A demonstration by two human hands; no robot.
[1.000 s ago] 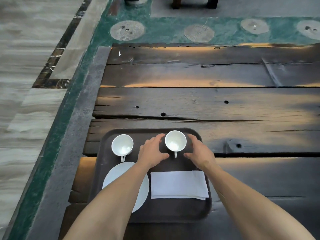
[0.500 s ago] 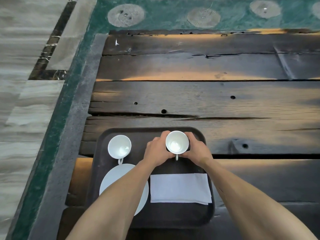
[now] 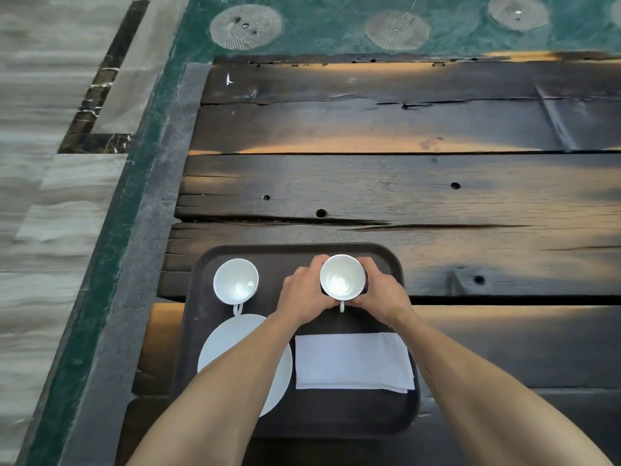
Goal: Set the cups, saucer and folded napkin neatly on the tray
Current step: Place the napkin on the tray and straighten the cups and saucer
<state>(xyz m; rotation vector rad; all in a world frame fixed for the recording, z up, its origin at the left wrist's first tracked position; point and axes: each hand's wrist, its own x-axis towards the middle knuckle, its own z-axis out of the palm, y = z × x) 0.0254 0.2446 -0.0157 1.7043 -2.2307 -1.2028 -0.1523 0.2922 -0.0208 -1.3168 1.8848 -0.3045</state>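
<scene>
A dark tray point(image 3: 289, 252) lies at the near edge of a wooden table. At its back right stands a white cup point(image 3: 342, 279), handle pointing toward me. My left hand point(image 3: 302, 292) and my right hand point(image 3: 383, 294) grip this cup from both sides, fingers curled round it. A second white cup point(image 3: 236, 280) stands upright at the tray's back left, handle toward me. Below it lies a white saucer point(image 3: 228, 344), partly hidden by my left forearm. A folded white napkin point(image 3: 353, 361) lies flat on the tray's front right.
The table point(image 3: 403, 183) is of dark rough planks with cracks and holes, stretching far and right of the tray. Its left edge drops to a grey stone border point(image 3: 134, 264) and a green and marble floor.
Both hands closed in from either side of the right cup and now grip it. The cup has stayed at the tray's back right. The view tilted down slightly.
</scene>
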